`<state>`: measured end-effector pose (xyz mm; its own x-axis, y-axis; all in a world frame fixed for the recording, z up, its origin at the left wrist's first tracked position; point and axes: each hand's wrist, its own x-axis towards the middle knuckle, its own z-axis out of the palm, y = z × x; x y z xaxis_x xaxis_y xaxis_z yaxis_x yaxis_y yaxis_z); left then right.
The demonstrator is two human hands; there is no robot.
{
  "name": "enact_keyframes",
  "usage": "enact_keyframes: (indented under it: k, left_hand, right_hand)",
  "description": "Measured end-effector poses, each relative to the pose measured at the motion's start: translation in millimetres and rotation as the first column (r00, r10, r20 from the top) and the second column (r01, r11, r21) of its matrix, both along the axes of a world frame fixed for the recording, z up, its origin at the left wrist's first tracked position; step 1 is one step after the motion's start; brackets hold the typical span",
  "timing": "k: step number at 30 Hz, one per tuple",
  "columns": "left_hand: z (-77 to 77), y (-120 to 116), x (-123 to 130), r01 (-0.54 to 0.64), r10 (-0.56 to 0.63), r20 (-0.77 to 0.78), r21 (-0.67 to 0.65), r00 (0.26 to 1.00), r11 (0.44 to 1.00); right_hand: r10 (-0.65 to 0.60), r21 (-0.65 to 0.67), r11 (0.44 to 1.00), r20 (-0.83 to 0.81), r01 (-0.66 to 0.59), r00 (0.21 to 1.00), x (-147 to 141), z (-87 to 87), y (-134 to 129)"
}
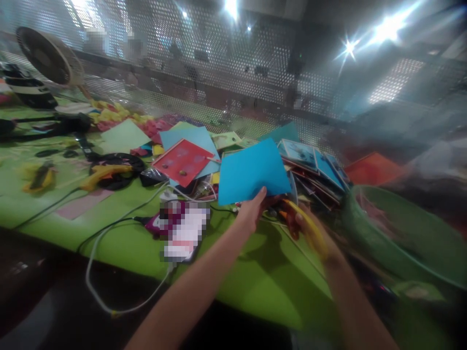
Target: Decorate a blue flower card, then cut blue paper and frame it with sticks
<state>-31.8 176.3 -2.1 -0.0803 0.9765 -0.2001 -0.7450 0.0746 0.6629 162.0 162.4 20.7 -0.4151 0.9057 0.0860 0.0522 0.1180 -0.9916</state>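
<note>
My left hand grips the lower edge of a bright blue square card, thumb on its face. The card is tilted up above the green table. Close by on the right, my right hand is closed around a long yellow tool; blur hides its exact kind. Left of the blue card lies a red card with small dark pieces on it, over a pale blue sheet. Behind and right of my hands is a leaning pile of framed cards.
A green basin stands at right. On the green table lie a phone, a white cable, a yellow-handled corded tool and a pale green sheet. A fan stands at back left, before a perforated screen.
</note>
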Motion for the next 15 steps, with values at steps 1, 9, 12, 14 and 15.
enact_keyframes:
  k: [1, 9, 12, 14, 15]
  left_hand:
    - [1.0, -0.4, 0.3, 0.005, -0.005, 0.007, 0.022, 1.000, 1.000]
    - [3.1, -0.6, 2.3, -0.011, 0.010, 0.025, 0.043, 1.000, 0.999]
    - [3.7, -1.1, 2.3, 0.019, -0.020, 0.025, 0.035, 0.999, 0.999]
    - [4.5, -1.7, 2.2, 0.026, -0.028, 0.039, 0.048, 0.999, 0.998]
    - [4.7, -1.8, 2.0, 0.026, -0.029, 0.043, 0.053, 0.999, 0.998]
  right_hand:
    - [-0.004, -0.003, 1.000, -0.002, 0.004, 1.000, -0.3, 0.6, -0.1]
    - [-0.009, -0.020, 1.000, -0.024, 0.009, 1.000, -2.0, 3.6, -0.9]
    - [-0.005, -0.009, 1.000, -0.017, 0.005, 1.000, -2.4, 4.6, -1.4]
    - [0.002, -0.015, 1.000, -0.024, -0.002, 1.000, -1.8, 3.8, -1.0]
    - [0.003, -0.020, 1.000, -0.027, -0.004, 1.000, -1.1, 2.9, -0.5]
